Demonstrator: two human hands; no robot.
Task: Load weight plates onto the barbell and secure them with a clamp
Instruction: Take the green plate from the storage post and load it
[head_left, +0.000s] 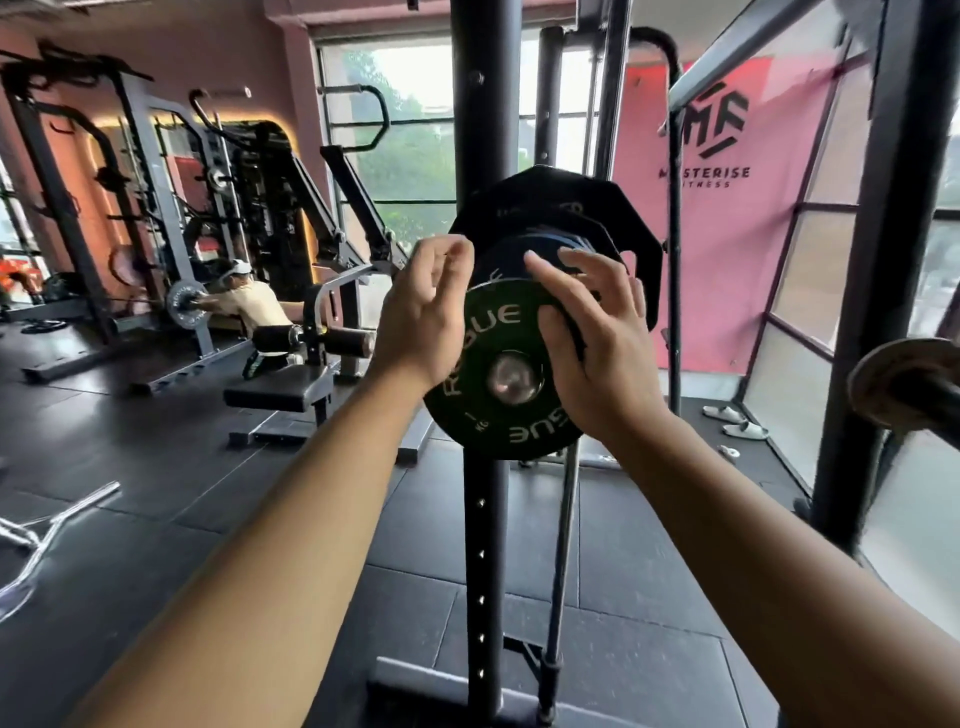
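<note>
The green plate (485, 332) sits on a steel bar end (514, 376) in front of the black post (485, 545), with blue plates (519, 249) and a larger black plate (566, 200) stacked behind it. Right of the post, the right hand (592, 338) grasps the green plate, thumb on its face and fingers over its rim. Left of the post, the left hand (421, 317) lies at the plate's rim with curled fingers; I cannot tell whether it grips.

**Head-count around the two hands**

Two hands are up: one left hand (423, 312) and one right hand (597, 353). Between them is one green plate (488, 410). Behind it are blue plates (519, 249), their number unclear, and one black plate (545, 197). Right of the right hand are one banner (727, 234) and two slippers (724, 414). Left of the left hand are one person (254, 306) and one curl bar (47, 535).
</note>
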